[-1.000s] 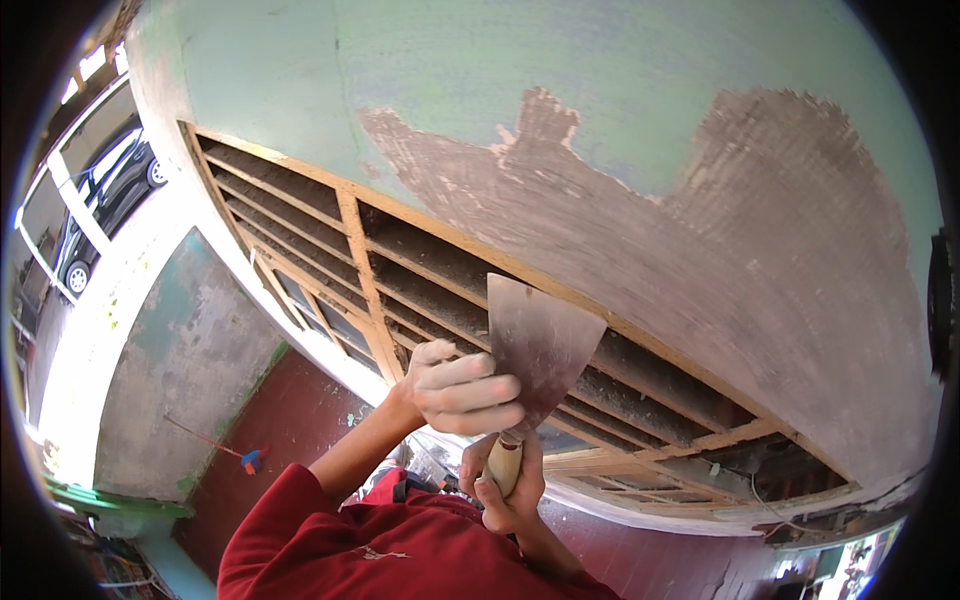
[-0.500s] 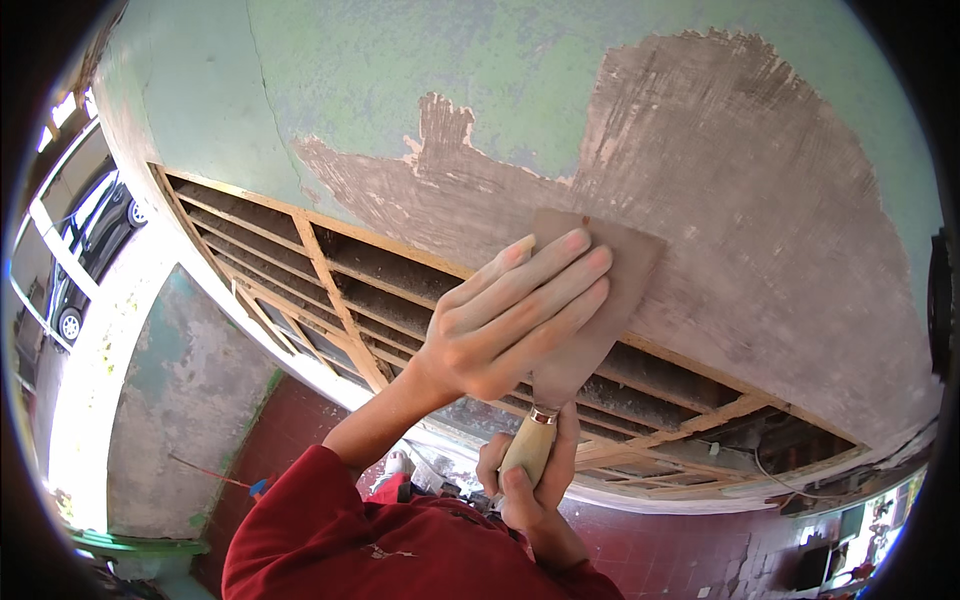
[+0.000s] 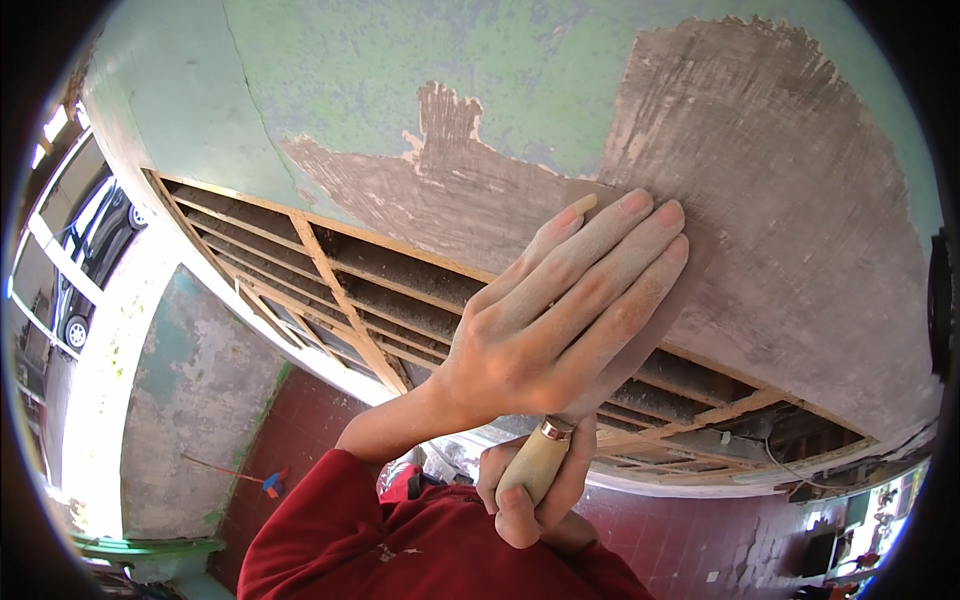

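Note:
A wide-bladed putty knife [image 3: 655, 335] lies flat against the brown plastered patch [image 3: 780, 200] on a green painted wall [image 3: 400, 70]. My left hand [image 3: 560, 320] presses on the blade with its fingers stretched out and together, covering most of it. Below it, my right hand [image 3: 525, 500] is closed round the knife's pale wooden handle [image 3: 535, 465]. Both arms wear red sleeves [image 3: 400, 545].
A long wooden slatted vent frame [image 3: 340, 290] runs across the wall just under the blade. A red tiled floor [image 3: 300, 430] lies far below with a broom [image 3: 262, 480] on it. At the left is a bright window opening with a car [image 3: 75, 320] beyond.
The knife has travelled up and to the right, from over the vent frame onto the brown patch. My left hand went from a loose grip at the blade's base to flat on it.

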`<state>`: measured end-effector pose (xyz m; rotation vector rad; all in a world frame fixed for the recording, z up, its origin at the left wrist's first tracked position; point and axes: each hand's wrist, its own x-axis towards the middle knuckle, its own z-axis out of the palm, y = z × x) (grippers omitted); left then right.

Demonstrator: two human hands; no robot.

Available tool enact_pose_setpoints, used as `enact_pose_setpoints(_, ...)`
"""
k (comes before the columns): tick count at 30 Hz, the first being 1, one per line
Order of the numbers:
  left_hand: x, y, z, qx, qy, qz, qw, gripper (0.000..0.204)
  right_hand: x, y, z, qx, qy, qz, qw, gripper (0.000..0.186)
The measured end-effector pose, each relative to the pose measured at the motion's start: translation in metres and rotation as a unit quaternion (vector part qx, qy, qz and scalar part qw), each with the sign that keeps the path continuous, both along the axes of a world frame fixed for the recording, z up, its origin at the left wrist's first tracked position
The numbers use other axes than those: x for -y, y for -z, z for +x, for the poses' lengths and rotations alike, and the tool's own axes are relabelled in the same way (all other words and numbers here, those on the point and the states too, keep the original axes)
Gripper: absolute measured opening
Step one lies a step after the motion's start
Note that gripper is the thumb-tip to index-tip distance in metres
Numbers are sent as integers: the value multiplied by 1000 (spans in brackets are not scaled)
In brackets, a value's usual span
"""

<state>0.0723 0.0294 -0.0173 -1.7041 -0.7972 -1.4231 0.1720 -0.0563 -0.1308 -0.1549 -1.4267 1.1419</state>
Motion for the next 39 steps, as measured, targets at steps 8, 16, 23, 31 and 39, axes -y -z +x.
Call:
enact_pose_setpoints(8, 5, -5, 5, 20, 28, -48, 998, 42, -19, 11, 7, 65, 73, 193, 976, 68)
enact_pose_setpoints(16, 12, 1, 3, 12, 17, -69, 997, 43, -27, -8, -9, -76, -40, 211, 974, 18)
enact_pose_setpoints(23, 5, -5, 1, 1, 13, -35, 999, 48, -25, -21, -7, -15, -19, 242, 970, 19)
enact_pose_setpoints(31, 10, -6, 6, 15, 23, -53, 998, 45, -23, -19, -8, -51, -13, 216, 975, 20)
enact_pose_setpoints(39, 16, -6, 5, 6, 16, -81, 997, 49, -16, -3, -15, -85, 42, 180, 979, 20)
